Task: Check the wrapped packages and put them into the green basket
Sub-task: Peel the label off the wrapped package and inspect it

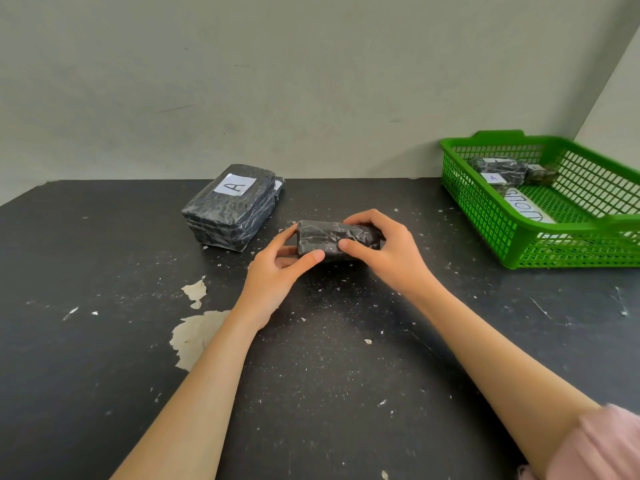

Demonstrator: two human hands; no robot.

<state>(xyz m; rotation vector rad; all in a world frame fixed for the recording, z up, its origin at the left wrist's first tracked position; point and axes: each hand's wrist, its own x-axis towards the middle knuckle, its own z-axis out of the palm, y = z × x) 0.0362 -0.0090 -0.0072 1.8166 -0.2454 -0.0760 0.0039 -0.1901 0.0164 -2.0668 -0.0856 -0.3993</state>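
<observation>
Pink sleeve (602,445) at the lower right edge; both bare forearms reach forward over a black table (346,393) with a scuffed, flaking top.

Head view, centre: left hand (273,271) and right hand (384,251) both hold one small package (325,239), a dark block in glossy, crinkled film. Left thumb lies on the near face with the fingers behind the left end. Right thumb presses the near face and the fingers curl over the top. Cannot tell whether it rests on the table or is held just above it. No label shows on the faces turned this way.

Handling, as a judgement: light, going by the fingertip hold. The block looks firm under the wrap, and the film is slick and loose at the folds. Grip across the short ends or top and bottom, not by the film itself.

Behind and to the left, well apart from the hands: a large package (230,206) with a white "A" label, and a second wrapped piece (280,185) tucked against its far side.

Far right: green basket (519,223), an open lattice tray that already holds wrapped packages (498,168) and a paper strip (526,209). Checking looks to be in hand; the move to the basket is not yet made.
</observation>
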